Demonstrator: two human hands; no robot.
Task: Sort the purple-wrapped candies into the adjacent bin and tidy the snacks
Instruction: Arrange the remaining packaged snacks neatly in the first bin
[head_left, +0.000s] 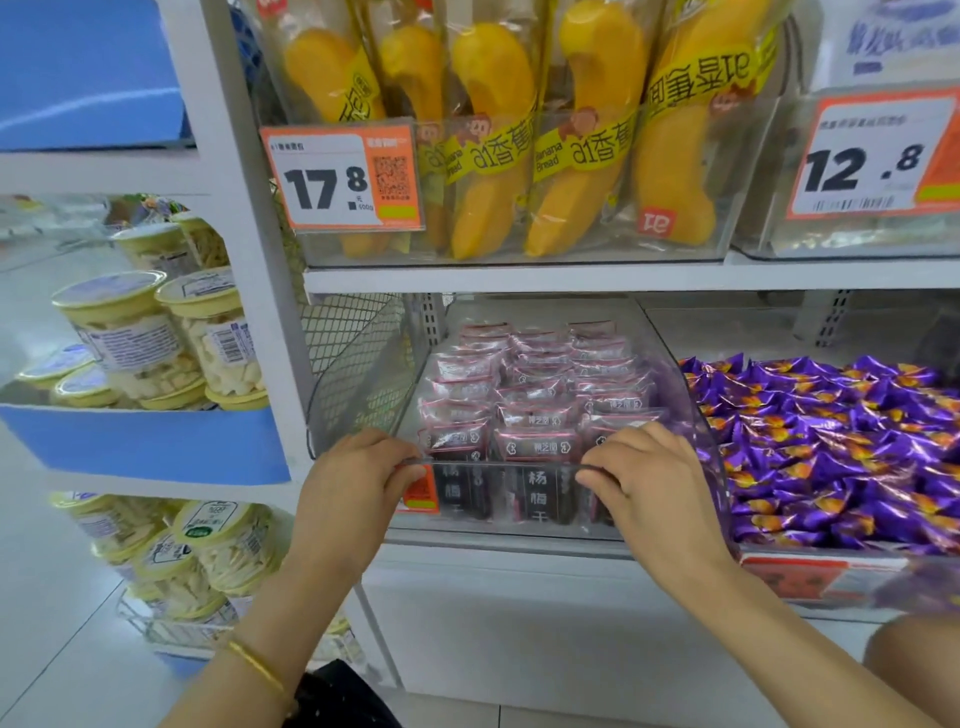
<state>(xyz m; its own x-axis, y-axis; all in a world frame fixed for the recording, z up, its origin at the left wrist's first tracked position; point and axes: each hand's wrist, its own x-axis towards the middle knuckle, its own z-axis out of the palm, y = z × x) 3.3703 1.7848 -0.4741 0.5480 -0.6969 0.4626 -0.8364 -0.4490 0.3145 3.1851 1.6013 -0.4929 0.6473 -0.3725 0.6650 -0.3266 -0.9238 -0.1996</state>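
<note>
Two grips are in use. The left grip (358, 483) is closed on the front rim of the clear bin (498, 461), fingers curled over the edge and thumb below. The right grip (644, 478) is closed on the same rim, further right.

The bin holds pink packets (535, 415) standing in three columns; the row count cannot be told. One orange tag (421, 493) sits on the bin front, partly behind the left fingers.

The purple candies (841, 441) lie heaped in one second bin (810, 577) just beside the clear bin, on its right; they are too many to count.

The shelf (519, 278) above carries five banana breads (493, 135) and two price tags, 17.8 (337, 176) and 12.8 (872, 156). One bracelet (257, 665) is on the left wrist.
</note>
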